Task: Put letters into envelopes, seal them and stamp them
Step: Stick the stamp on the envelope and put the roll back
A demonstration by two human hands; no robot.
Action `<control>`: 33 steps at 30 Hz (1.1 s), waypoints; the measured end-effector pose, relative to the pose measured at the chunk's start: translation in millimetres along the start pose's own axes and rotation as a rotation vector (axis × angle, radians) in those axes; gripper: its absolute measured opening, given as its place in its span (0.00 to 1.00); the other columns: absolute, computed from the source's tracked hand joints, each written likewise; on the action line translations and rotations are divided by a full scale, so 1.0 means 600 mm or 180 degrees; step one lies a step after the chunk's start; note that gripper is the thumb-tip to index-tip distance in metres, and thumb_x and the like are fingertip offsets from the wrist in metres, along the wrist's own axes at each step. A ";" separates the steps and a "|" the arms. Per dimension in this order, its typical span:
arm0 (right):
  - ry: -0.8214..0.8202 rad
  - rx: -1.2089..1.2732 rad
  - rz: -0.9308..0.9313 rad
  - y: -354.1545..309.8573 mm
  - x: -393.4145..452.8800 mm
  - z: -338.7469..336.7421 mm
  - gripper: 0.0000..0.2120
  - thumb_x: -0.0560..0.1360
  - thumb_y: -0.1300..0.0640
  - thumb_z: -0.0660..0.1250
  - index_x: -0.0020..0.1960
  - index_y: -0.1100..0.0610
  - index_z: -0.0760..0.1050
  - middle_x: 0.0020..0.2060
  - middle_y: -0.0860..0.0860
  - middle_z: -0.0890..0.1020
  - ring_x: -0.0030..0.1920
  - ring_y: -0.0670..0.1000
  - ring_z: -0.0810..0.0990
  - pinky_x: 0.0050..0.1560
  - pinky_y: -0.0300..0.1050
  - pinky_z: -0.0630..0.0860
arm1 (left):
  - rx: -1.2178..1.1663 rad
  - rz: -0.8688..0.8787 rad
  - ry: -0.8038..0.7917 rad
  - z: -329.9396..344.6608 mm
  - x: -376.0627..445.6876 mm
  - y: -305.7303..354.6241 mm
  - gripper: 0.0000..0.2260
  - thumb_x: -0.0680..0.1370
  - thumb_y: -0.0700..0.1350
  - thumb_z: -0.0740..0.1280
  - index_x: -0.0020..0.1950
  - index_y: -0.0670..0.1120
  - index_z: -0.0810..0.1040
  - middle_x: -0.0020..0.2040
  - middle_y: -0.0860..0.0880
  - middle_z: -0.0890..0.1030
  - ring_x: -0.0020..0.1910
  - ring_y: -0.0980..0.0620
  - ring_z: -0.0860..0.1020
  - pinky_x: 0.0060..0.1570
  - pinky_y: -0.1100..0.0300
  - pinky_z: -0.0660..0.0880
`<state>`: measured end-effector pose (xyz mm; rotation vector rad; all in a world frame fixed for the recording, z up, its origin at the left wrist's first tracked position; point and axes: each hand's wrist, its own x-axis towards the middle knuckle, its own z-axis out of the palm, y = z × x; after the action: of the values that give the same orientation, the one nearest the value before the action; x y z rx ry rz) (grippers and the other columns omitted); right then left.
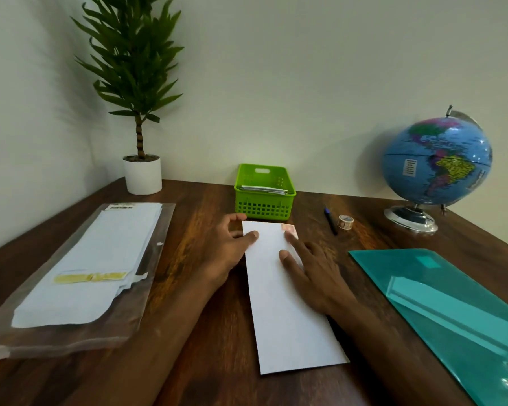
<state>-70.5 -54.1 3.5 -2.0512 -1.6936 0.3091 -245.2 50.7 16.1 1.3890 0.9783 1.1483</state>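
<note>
A long white envelope point(288, 312) lies lengthwise on the wooden desk point(206, 218) in front of me. A pinkish stamp point(288, 228) sits at its far right corner. My left hand point(228, 247) rests at the envelope's far left edge, thumb on the paper and fingers at the top corner. My right hand point(311, 273) lies flat on the envelope with straight fingers, the index fingertip touching the stamp. A small roll of stamps point(345, 222) stands to the right, beside a pen point(330, 221).
A clear plastic pack of white envelopes point(91, 265) lies at the left. A green basket point(264, 191) holding papers stands behind the envelope. A teal folder point(458, 312) lies at the right, a globe point(436, 165) at back right, a potted plant point(142, 174) at back left.
</note>
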 end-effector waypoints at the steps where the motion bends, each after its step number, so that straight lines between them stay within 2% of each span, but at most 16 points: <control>1: 0.0078 0.0154 0.0004 -0.001 0.005 -0.004 0.31 0.78 0.27 0.43 0.80 0.28 0.46 0.83 0.50 0.57 0.82 0.57 0.56 0.80 0.61 0.54 | -0.0132 0.0009 -0.0033 0.002 -0.002 0.000 0.21 0.75 0.40 0.76 0.65 0.50 0.75 0.53 0.42 0.83 0.49 0.46 0.85 0.49 0.48 0.84; 4: 0.0268 0.0638 -0.0084 -0.005 0.018 -0.013 0.28 0.81 0.30 0.46 0.81 0.31 0.52 0.83 0.47 0.59 0.82 0.54 0.58 0.81 0.60 0.54 | -0.0360 0.0095 -0.0180 0.005 -0.004 0.001 0.21 0.75 0.40 0.75 0.65 0.51 0.75 0.51 0.44 0.85 0.47 0.49 0.86 0.44 0.53 0.84; 7: 0.0405 0.1242 -0.0082 -0.003 0.025 -0.019 0.27 0.83 0.34 0.52 0.79 0.39 0.65 0.80 0.45 0.66 0.79 0.51 0.66 0.78 0.53 0.63 | -0.0448 0.0136 -0.0248 0.010 -0.002 -0.004 0.21 0.75 0.40 0.76 0.64 0.52 0.75 0.52 0.44 0.85 0.47 0.49 0.86 0.43 0.56 0.83; 9: 0.0592 0.1580 -0.0055 0.000 0.029 -0.026 0.21 0.84 0.41 0.58 0.75 0.44 0.74 0.75 0.45 0.74 0.71 0.47 0.74 0.69 0.42 0.72 | -0.0491 0.0103 -0.0294 0.014 -0.001 -0.006 0.22 0.74 0.42 0.76 0.65 0.53 0.75 0.53 0.43 0.85 0.48 0.48 0.86 0.44 0.56 0.83; 10: 0.0702 0.1854 0.0028 0.001 0.029 -0.030 0.16 0.84 0.44 0.62 0.70 0.44 0.78 0.70 0.44 0.78 0.65 0.44 0.77 0.60 0.35 0.74 | -0.0490 0.0054 -0.0315 0.015 -0.002 -0.006 0.23 0.74 0.43 0.77 0.66 0.53 0.74 0.53 0.43 0.86 0.49 0.48 0.86 0.46 0.54 0.83; 12: 0.0897 0.2531 0.0341 0.001 0.027 -0.039 0.08 0.83 0.51 0.67 0.58 0.42 0.83 0.61 0.42 0.83 0.60 0.42 0.79 0.48 0.29 0.73 | -0.0445 -0.0206 -0.0377 0.017 -0.005 0.000 0.27 0.74 0.48 0.77 0.71 0.52 0.70 0.55 0.43 0.86 0.50 0.47 0.86 0.52 0.49 0.83; 13: 0.0996 0.2829 0.0480 0.004 0.026 -0.045 0.07 0.82 0.54 0.69 0.54 0.43 0.84 0.58 0.43 0.84 0.59 0.42 0.80 0.44 0.27 0.74 | -0.0320 -0.0428 -0.0443 0.018 -0.009 0.010 0.30 0.75 0.53 0.75 0.73 0.52 0.68 0.55 0.42 0.85 0.49 0.46 0.86 0.50 0.48 0.84; 15: 0.1162 0.3252 0.0712 0.015 0.026 -0.052 0.08 0.81 0.57 0.70 0.54 0.47 0.85 0.57 0.45 0.84 0.54 0.42 0.81 0.35 0.25 0.75 | 0.0227 -0.0847 -0.0605 0.014 -0.029 0.039 0.32 0.77 0.61 0.69 0.76 0.49 0.63 0.51 0.40 0.84 0.43 0.45 0.86 0.39 0.53 0.84; 16: 0.1219 0.3393 0.0808 0.020 0.026 -0.054 0.08 0.81 0.58 0.70 0.57 0.50 0.85 0.56 0.45 0.85 0.50 0.42 0.82 0.33 0.26 0.75 | 0.0617 -0.0929 -0.0664 0.011 -0.043 0.054 0.31 0.78 0.64 0.66 0.74 0.48 0.65 0.47 0.40 0.84 0.40 0.44 0.86 0.35 0.55 0.83; 18: 0.1252 0.3640 0.0990 0.026 0.025 -0.057 0.11 0.81 0.60 0.69 0.62 0.54 0.84 0.51 0.43 0.84 0.41 0.43 0.85 0.30 0.30 0.77 | 0.1528 -0.0816 -0.0777 0.002 -0.081 0.077 0.32 0.76 0.70 0.60 0.66 0.45 0.73 0.40 0.42 0.85 0.37 0.44 0.86 0.36 0.55 0.82; 20: 0.1158 0.3934 0.1143 0.029 0.024 -0.058 0.14 0.81 0.63 0.69 0.65 0.55 0.82 0.50 0.46 0.83 0.39 0.46 0.88 0.30 0.38 0.82 | 0.2249 -0.0680 -0.1099 -0.010 -0.126 0.092 0.34 0.74 0.74 0.58 0.65 0.48 0.75 0.42 0.47 0.86 0.35 0.49 0.86 0.37 0.56 0.82; 23: 0.1010 0.4299 0.1445 0.021 0.023 -0.063 0.19 0.80 0.65 0.70 0.69 0.54 0.79 0.56 0.52 0.82 0.49 0.55 0.87 0.33 0.46 0.86 | 0.2320 -0.0657 -0.1649 -0.018 -0.186 0.094 0.30 0.77 0.68 0.62 0.72 0.52 0.69 0.42 0.49 0.85 0.33 0.52 0.86 0.33 0.60 0.81; 25: 0.0937 0.4364 0.1526 0.014 0.022 -0.061 0.20 0.80 0.65 0.70 0.70 0.53 0.78 0.61 0.54 0.81 0.52 0.57 0.87 0.34 0.47 0.86 | 0.2257 -0.0399 -0.1572 -0.021 -0.198 0.083 0.25 0.78 0.65 0.64 0.71 0.55 0.71 0.39 0.50 0.85 0.33 0.52 0.85 0.33 0.63 0.81; 29: 0.0873 0.4201 0.1445 0.005 0.018 -0.059 0.21 0.79 0.64 0.71 0.71 0.54 0.77 0.66 0.54 0.79 0.54 0.55 0.85 0.41 0.47 0.86 | 0.1260 -0.0722 -0.1516 -0.032 -0.201 0.068 0.22 0.79 0.58 0.69 0.69 0.51 0.72 0.39 0.48 0.87 0.33 0.49 0.85 0.32 0.60 0.80; 31: 0.0517 0.4011 0.1309 -0.002 0.012 -0.061 0.23 0.81 0.62 0.70 0.75 0.55 0.74 0.72 0.54 0.76 0.58 0.53 0.81 0.49 0.47 0.83 | 0.0910 -0.0589 -0.1356 -0.039 -0.201 0.063 0.21 0.78 0.51 0.73 0.68 0.50 0.73 0.45 0.49 0.87 0.35 0.47 0.86 0.34 0.60 0.81; 33: 0.0088 0.3544 0.1106 -0.015 0.000 -0.067 0.27 0.81 0.54 0.69 0.79 0.54 0.67 0.76 0.54 0.71 0.68 0.56 0.76 0.62 0.52 0.78 | 0.0661 -0.0398 -0.1058 -0.045 -0.201 0.062 0.21 0.76 0.47 0.75 0.68 0.49 0.75 0.47 0.48 0.87 0.36 0.46 0.86 0.34 0.59 0.81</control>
<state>-60.5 -61.0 42.7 -1.4154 -0.7720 1.0439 -297.9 -65.3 37.2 1.5988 0.9461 0.7087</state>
